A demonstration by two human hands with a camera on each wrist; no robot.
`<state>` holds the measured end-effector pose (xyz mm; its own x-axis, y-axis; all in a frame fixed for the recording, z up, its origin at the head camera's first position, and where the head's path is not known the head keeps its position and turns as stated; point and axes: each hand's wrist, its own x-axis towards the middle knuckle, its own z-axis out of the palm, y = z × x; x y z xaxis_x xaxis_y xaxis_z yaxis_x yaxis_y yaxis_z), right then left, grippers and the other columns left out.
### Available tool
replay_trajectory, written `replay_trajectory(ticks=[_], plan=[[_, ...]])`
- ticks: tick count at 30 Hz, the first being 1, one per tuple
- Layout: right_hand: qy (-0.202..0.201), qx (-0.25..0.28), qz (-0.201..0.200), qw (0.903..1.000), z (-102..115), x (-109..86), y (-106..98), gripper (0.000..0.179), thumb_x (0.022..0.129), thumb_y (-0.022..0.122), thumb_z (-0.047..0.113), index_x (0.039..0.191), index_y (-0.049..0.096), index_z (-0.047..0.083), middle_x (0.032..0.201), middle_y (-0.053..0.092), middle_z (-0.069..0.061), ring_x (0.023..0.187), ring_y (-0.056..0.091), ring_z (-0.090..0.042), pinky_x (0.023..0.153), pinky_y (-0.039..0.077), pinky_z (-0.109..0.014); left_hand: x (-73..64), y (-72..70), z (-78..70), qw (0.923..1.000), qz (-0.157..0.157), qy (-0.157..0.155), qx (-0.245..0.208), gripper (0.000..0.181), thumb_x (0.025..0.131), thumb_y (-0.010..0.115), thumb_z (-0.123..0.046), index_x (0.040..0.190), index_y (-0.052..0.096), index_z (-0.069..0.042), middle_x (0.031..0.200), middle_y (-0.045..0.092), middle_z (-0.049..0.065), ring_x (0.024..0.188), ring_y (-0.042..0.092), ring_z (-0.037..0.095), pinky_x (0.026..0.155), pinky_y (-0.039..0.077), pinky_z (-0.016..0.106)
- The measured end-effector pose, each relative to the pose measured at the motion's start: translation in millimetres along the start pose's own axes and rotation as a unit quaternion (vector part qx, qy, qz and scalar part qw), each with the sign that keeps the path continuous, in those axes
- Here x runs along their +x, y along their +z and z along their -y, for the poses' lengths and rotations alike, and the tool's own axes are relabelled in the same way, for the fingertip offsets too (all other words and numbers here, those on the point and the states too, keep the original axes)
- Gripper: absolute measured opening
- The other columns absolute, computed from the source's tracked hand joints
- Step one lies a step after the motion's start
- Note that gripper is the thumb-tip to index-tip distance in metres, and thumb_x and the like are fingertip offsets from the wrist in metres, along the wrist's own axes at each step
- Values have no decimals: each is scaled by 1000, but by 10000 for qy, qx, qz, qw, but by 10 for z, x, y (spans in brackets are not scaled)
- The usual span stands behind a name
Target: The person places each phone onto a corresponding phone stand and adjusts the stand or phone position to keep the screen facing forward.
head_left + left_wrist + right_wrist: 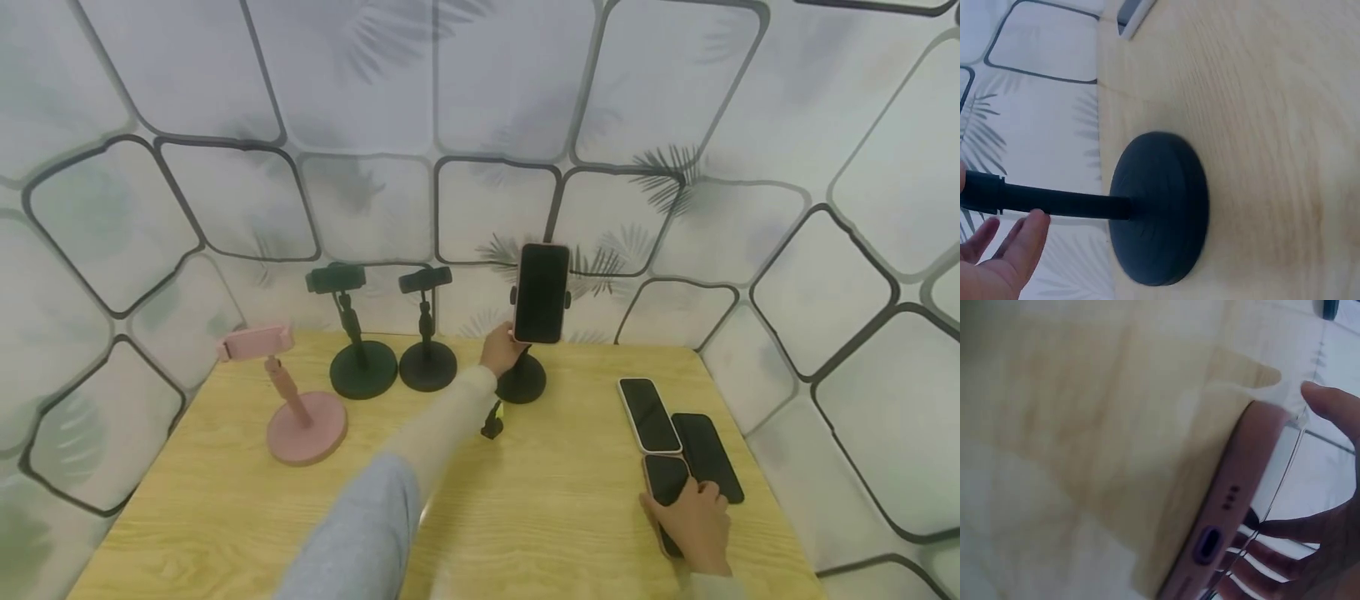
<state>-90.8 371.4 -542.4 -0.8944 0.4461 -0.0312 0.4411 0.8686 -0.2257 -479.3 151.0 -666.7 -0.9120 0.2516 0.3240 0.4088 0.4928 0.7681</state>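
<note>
My left hand (501, 350) grips the upper stem of a black phone stand (522, 382), just below an upright phone (542, 292) clamped in its holder. In the left wrist view, fingers (1025, 247) lie along the stand's pole above its round base (1157, 212). At the lower right, my right hand (693, 521) holds a dark-screened phone (666, 477) by its long edges, thumb on one side and fingers on the other. The right wrist view shows that phone's pinkish end (1225, 500) with its charging port; whether it is lifted cannot be told.
A white-edged phone (649, 414) and a black phone (708, 457) lie beside the held one. Left of my arm stand a pink stand (307, 427), a dark green stand (363, 369) and another black stand (427, 367). A small black object (492, 425) lies near the arm.
</note>
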Motion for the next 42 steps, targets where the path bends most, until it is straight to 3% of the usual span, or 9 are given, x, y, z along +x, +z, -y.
replay_trajectory(ticks=[3,7,11,15,18,22,26,33,42], plan=[[52,53,339,9994,40,4,-21,98,74,69,52,120,34,-27,103,34,-44,96,40,-60,69,46,-64,-374,-561,-684,9911,-1,-1000,-876,53,84,64,-50,120,51,-13,113,64,11,99,64,22,79,55,33],[267,264,749,9965,51,22,-4,111,72,68,58,127,22,-26,105,28,-46,101,35,-63,73,45,-69,-945,-1345,-1658,9641,-1189,-1770,-1581,50,87,62,-7,131,39,-1,127,48,23,113,52,34,94,47,44],[290,231,890,9953,18,41,19,117,72,66,64,128,17,-26,106,26,-48,103,33,-66,74,43,-73,-1157,-1675,-1743,9298,-2952,-1387,-1705,48,75,56,10,119,39,0,117,42,20,109,42,30,96,41,43],[279,131,935,9951,8,63,-9,112,75,63,62,127,17,-27,107,27,-49,104,33,-67,76,43,-73,-1077,-1967,-1523,9149,-3522,-1275,-1504,48,75,62,8,115,36,1,115,36,19,108,36,31,96,36,45],[356,45,900,9953,12,62,-41,104,78,62,58,121,22,-28,104,30,-48,102,36,-66,74,46,-70,-965,-2207,-1373,9333,-3041,-1289,-1410,51,81,65,-1,122,35,2,122,36,22,114,37,35,100,36,46],[391,-11,914,9950,11,42,-67,95,79,62,56,109,30,-28,98,34,-45,97,41,-63,70,48,-65,-876,-2474,-1199,9753,-1194,-1404,-1221,49,93,58,-14,133,37,2,135,41,25,125,42,40,107,38,48],[347,16,926,9951,5,24,-65,90,77,65,53,104,35,-28,96,37,-44,93,44,-60,67,50,-61,-906,-2613,-1069,9862,315,-1494,-635,48,98,49,-22,139,37,0,140,44,25,127,46,40,106,41,49],[396,144,790,9960,15,16,-78,84,70,73,49,94,38,-23,91,41,-41,88,47,-56,65,50,-57,-991,-2633,-959,9914,367,-1212,-323,37,98,48,-18,131,49,-1,131,53,23,120,54,38,99,48,48],[529,197,1028,9931,68,49,-106,97,63,76,55,103,43,-27,96,42,-41,95,46,-56,69,51,-59,-1195,-2666,-1036,9945,791,-676,-107,30,97,50,-21,121,56,-4,129,58,20,115,58,37,97,49,49]])
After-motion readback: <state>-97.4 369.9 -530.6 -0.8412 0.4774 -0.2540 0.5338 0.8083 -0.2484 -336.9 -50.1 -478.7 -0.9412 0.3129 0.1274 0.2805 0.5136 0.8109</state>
